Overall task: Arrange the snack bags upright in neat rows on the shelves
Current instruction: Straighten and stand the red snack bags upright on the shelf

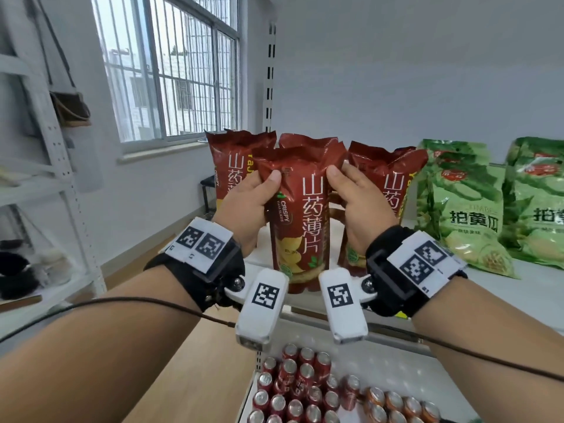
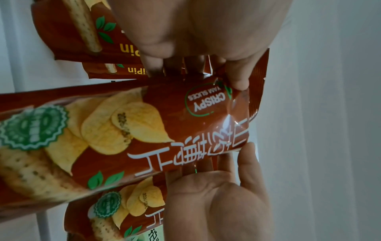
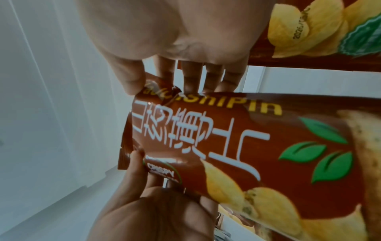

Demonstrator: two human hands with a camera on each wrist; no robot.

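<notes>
A tall red-brown bag of yam crisps [image 1: 300, 215] stands upright at the front of the white shelf [image 1: 500, 288]. My left hand [image 1: 248, 206] grips its upper left side, thumb on the front. On the opposite side my right hand [image 1: 357, 199] grips the upper right, thumb on the front too. Both wrist views show the same bag [image 2: 144, 133] [image 3: 237, 146] with thumbs in front and fingers behind it. More red-brown bags stand behind it, one at the left [image 1: 229, 166] and one at the right [image 1: 393, 175].
Two green snack bags [image 1: 460, 203] [image 1: 540, 199] lean against the wall on the shelf's right part. Several red and orange drink cans [image 1: 305, 389] fill the shelf below. A barred window [image 1: 171, 71] and a white metal rack [image 1: 55, 166] are at the left.
</notes>
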